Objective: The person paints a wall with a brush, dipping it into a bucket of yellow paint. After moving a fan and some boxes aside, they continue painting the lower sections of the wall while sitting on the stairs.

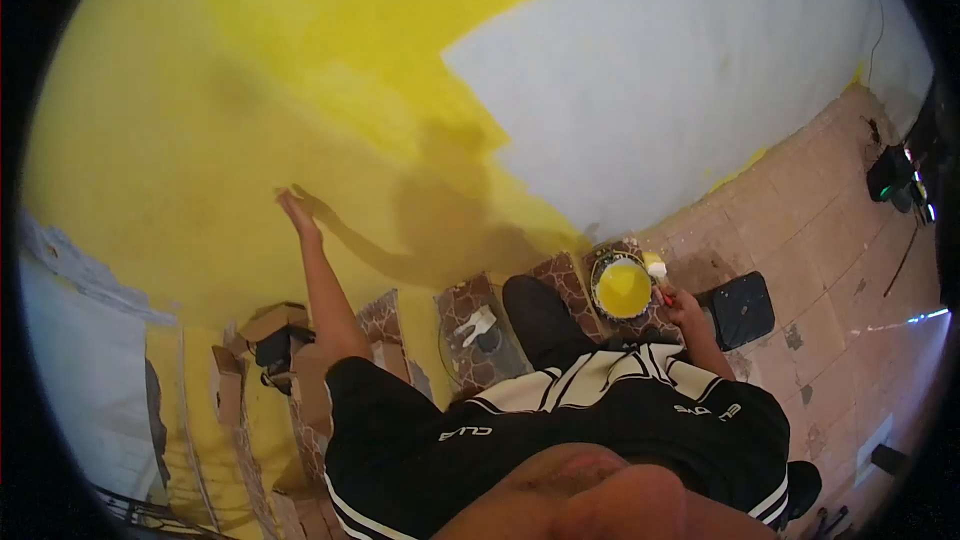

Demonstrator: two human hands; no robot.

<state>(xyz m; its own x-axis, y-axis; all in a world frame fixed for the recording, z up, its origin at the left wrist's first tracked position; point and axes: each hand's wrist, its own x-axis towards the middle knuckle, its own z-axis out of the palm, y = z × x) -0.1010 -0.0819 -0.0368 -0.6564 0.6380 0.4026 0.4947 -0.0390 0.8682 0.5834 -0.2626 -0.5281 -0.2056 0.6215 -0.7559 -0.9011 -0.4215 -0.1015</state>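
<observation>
My left hand (297,208) is stretched out at the yellow-painted wall (340,70), fingers extended, its shadow falling close beside it. Low on the right, my right hand (684,307) is closed around the red handle of a paintbrush (655,266), whose pale head has yellow on it. Just left of that hand stands a round bucket of yellow paint (622,289) with a splattered rim, set on a patterned step. The bright yellow paint meets bare white wall (660,90) along a jagged edge.
Brown stone-patterned steps (468,364) run along the wall's foot, with a clear tray (482,330) on one. Cardboard boxes (272,322) with dark items sit at the left. A black square object (742,310) lies on the tiled floor (820,280) at the right.
</observation>
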